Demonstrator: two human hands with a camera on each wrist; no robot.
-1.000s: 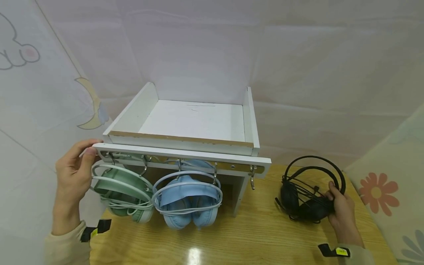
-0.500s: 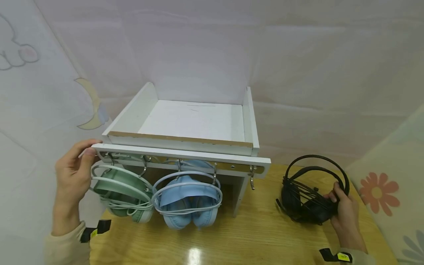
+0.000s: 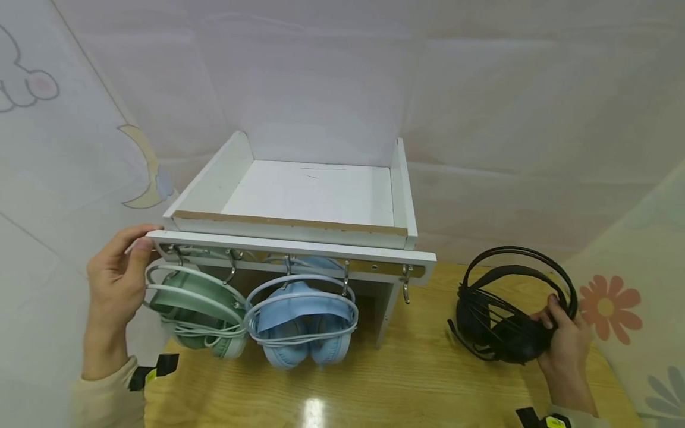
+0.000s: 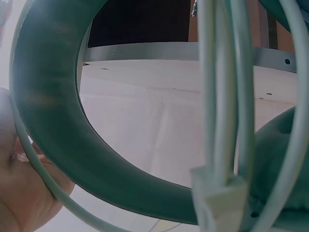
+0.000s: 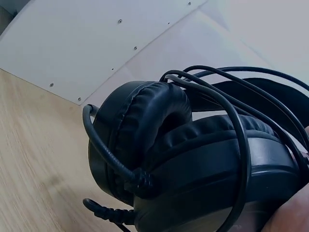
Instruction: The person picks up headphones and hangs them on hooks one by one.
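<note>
Black headphones (image 3: pixel 518 345) are in my right hand (image 3: pixel 567 345), which grips them at one ear cup and the side of the headband. Their cable is bundled round the ear cups (image 5: pixel 207 164), which fill the right wrist view. My left hand (image 3: pixel 115 282) pinches the left end of a white hook rail (image 3: pixel 299 246) between thumb and fingers. Green headphones (image 3: pixel 198 294) hang from the rail's left hooks, just beside that hand; their band (image 4: pixel 53 96) looms close in the left wrist view. Blue headphones (image 3: pixel 302 309) hang from the middle hooks.
Behind the rail stands a white open-topped shelf (image 3: pixel 316 193) on a wooden table (image 3: pixel 407 380). The rail's rightmost hook (image 3: pixel 407 285) bears nothing. Pale printed cloth (image 3: pixel 481 119) encloses the back and sides.
My right hand has moved a little to the right with the black headphones, and their headband has turned slightly. The left hand and the hanging headphones hold their places.
</note>
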